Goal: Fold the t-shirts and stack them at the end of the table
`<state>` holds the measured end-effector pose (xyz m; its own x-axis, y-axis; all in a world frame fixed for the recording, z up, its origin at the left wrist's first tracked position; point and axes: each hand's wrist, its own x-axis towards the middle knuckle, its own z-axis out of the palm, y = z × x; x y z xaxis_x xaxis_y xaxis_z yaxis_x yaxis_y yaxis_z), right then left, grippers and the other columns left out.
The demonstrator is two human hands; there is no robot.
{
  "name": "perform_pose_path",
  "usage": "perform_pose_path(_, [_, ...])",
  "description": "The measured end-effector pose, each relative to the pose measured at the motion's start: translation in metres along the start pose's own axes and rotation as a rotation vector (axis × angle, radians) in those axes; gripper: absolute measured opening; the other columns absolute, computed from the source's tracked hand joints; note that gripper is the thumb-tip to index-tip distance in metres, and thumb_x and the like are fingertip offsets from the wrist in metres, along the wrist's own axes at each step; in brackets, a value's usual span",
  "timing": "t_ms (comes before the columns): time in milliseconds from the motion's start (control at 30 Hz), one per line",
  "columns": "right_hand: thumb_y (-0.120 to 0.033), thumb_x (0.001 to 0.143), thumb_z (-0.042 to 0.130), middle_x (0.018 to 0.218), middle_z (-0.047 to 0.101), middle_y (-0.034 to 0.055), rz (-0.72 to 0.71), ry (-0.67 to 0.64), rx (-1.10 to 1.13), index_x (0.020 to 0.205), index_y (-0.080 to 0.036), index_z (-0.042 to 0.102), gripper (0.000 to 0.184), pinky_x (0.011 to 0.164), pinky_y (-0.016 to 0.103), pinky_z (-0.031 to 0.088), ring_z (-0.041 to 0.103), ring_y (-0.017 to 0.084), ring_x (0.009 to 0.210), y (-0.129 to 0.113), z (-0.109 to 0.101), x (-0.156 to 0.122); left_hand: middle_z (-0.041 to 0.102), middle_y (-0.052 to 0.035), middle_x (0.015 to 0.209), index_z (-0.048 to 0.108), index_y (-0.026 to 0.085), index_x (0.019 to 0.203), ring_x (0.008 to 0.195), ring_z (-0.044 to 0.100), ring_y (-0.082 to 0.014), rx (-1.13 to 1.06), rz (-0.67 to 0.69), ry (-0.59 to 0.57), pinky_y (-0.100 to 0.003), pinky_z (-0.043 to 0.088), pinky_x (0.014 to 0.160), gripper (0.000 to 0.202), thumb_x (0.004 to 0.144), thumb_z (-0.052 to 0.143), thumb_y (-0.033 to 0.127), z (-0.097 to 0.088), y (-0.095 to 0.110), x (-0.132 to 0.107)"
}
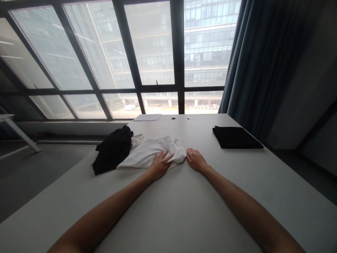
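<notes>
- White cloth (144, 153) is overlain at its near side by left hand (160, 165), splayed, nothing gripped.
- Cloth's right edge is met by right hand (195, 160), slightly curled; grip indeterminable.

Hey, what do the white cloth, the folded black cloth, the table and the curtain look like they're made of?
White cloth: thin matte fabric, perhaps cotton, going by its soft creases.
Folded black cloth: fabric too, without shine; the fibre is unclear.
Table: probably smooth laminate, given its even, pale top.
Curtain: matte bluish fabric, likely fairly heavy, hanging in long folds.
</notes>
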<state>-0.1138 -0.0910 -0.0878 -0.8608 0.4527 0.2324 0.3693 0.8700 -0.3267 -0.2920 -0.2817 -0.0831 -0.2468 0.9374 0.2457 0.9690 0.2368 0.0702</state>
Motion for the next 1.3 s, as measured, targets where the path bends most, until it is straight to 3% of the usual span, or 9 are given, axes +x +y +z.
perform_pose_path(267, [-0.030,0.103,0.030,0.155,0.046,0.0125,-0.003,0.006,0.038,0.149,-0.014,0.046,0.051,0.120,0.043,0.022,0.036,0.024,0.146,0.003,0.003,0.001,0.034,-0.0090,0.162,0.039,0.037,0.154,0.148,0.028,-0.0374,-0.009,0.004,0.008,-0.060,0.024,0.116,0.052,0.103,0.045,0.040,0.000,0.000,0.000])
perform_pose_path(467, [-0.047,0.106,0.025,0.152,0.049,0.0142,-0.016,0.011,0.065,0.147,-0.015,0.048,0.057,0.119,0.045,0.024,0.038,0.026,0.145,0.002,-0.002,0.000,0.032,-0.0087,0.163,0.038,0.038,0.155,0.149,0.026,-0.0377,-0.017,0.007,-0.011,-0.060,0.023,0.117,0.052,0.103,0.044,0.038,0.003,-0.004,0.000])
perform_pose_path(600, [-0.064,0.098,0.039,0.154,0.046,0.0161,-0.065,-0.015,0.108,0.149,-0.018,0.046,0.069,0.120,0.054,0.020,0.033,0.031,0.147,0.002,-0.003,-0.002,0.030,-0.0083,0.163,0.036,0.039,0.155,0.150,0.025,-0.0386,-0.019,0.009,-0.013,-0.061,0.023,0.116,0.052,0.103,0.044,0.036,0.005,-0.003,0.001])
perform_pose_path(767, [-0.065,0.090,0.057,0.152,0.049,0.0161,-0.156,0.001,0.181,0.150,-0.020,0.045,0.076,0.119,0.056,0.019,0.035,0.032,0.146,0.005,-0.002,-0.003,0.027,-0.0074,0.165,0.034,0.041,0.155,0.151,0.021,-0.0380,-0.075,0.054,-0.049,-0.062,0.020,0.117,0.051,0.105,0.040,0.041,0.000,0.009,-0.004])
perform_pose_path(967, [-0.044,0.103,0.041,0.129,0.068,0.0121,-0.102,0.182,0.269,0.128,-0.019,0.065,0.043,0.106,0.037,0.041,0.059,0.023,0.122,0.010,-0.002,0.003,0.030,-0.0094,0.163,0.039,0.035,0.154,0.150,0.023,-0.0387,-0.164,0.108,-0.120,-0.060,0.018,0.118,0.061,0.100,0.040,0.062,-0.016,0.013,0.000])
perform_pose_path(1033, [-0.038,0.102,0.045,0.127,0.068,0.0120,-0.088,0.197,0.265,0.125,-0.018,0.066,0.037,0.104,0.035,0.042,0.059,0.023,0.120,0.010,-0.002,0.004,0.048,-0.0084,0.154,0.053,0.031,0.146,0.144,0.040,-0.0332,-0.258,0.087,-0.108,-0.051,0.029,0.117,0.056,0.103,0.032,0.060,-0.028,0.004,0.010])
perform_pose_path(1133, [-0.034,0.097,0.055,0.126,0.068,0.0107,-0.097,0.195,0.261,0.125,-0.018,0.066,0.034,0.103,0.035,0.041,0.059,0.023,0.118,0.010,-0.001,0.003,0.068,-0.0082,0.131,0.067,0.022,0.131,0.124,0.060,-0.0257,-0.318,-0.065,0.045,-0.036,0.042,0.107,0.052,0.105,0.030,0.048,-0.045,-0.022,0.025])
perform_pose_path(1233, [-0.032,0.092,0.064,0.120,0.069,0.0113,-0.098,0.190,0.255,0.126,-0.018,0.066,0.037,0.098,0.035,0.043,0.060,0.024,0.112,0.009,-0.001,0.003,0.064,-0.0128,0.135,0.062,0.016,0.136,0.126,0.058,-0.0283,-0.130,-0.259,0.167,-0.040,0.040,0.110,0.046,0.101,0.044,0.040,-0.049,-0.060,0.028])
perform_pose_path(1300, [-0.029,0.089,0.067,0.111,0.071,0.0107,-0.098,0.189,0.255,0.124,-0.018,0.067,0.036,0.095,0.034,0.043,0.061,0.024,0.107,0.009,-0.001,0.003,0.055,-0.0174,0.145,0.052,0.014,0.145,0.135,0.049,-0.0329,0.007,-0.375,0.133,-0.048,0.034,0.113,0.054,0.099,0.048,0.042,-0.042,-0.082,0.024])
